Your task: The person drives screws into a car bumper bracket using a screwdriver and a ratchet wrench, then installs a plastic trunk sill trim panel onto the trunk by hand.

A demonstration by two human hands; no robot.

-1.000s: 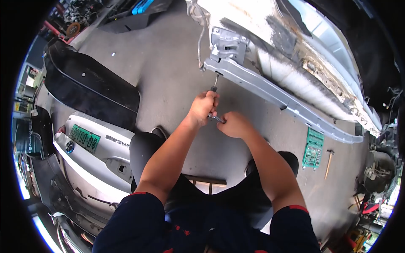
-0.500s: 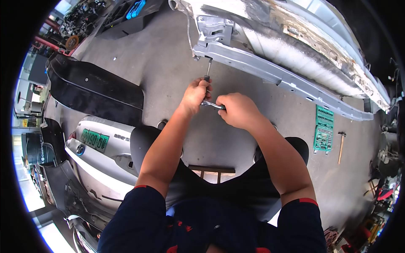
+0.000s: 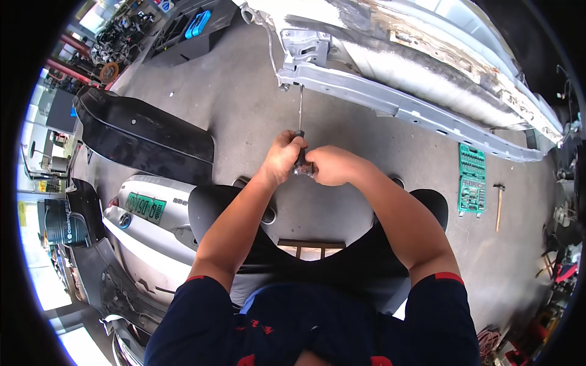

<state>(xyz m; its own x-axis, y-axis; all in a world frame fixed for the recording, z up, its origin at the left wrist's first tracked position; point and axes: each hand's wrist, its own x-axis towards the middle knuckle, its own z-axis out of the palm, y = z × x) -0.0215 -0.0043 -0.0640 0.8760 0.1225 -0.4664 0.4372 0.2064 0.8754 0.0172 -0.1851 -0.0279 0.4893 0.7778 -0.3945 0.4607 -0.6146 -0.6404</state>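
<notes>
The left hand (image 3: pixel 281 157) wraps the handle of a driver (image 3: pixel 300 116), its shaft reaching the left end of the grey beam (image 3: pixel 366 93); the right hand (image 3: pixel 332 166) grips its lower end. Left of the beam, a green plate (image 3: pixel 146 207) shows upside-down characters — partly unclear — and farther left a dark drum (image 3: pixel 66 222) reads "Castrol".

"What's the shirt (image 3: pixel 305 317) like?"
"Navy, short-sleeved, with red trim (image 3: pixel 448 277) edging the sleeves (image 3: pixel 436 308) and small red markings (image 3: pixel 266 330) on the front."
"And below?"
"Black trousers (image 3: pixel 360 268), dark shoes (image 3: pixel 269 215) with pale edges. Left hand (image 3: pixel 282 157) and right hand (image 3: pixel 332 166) are both bare."
</notes>
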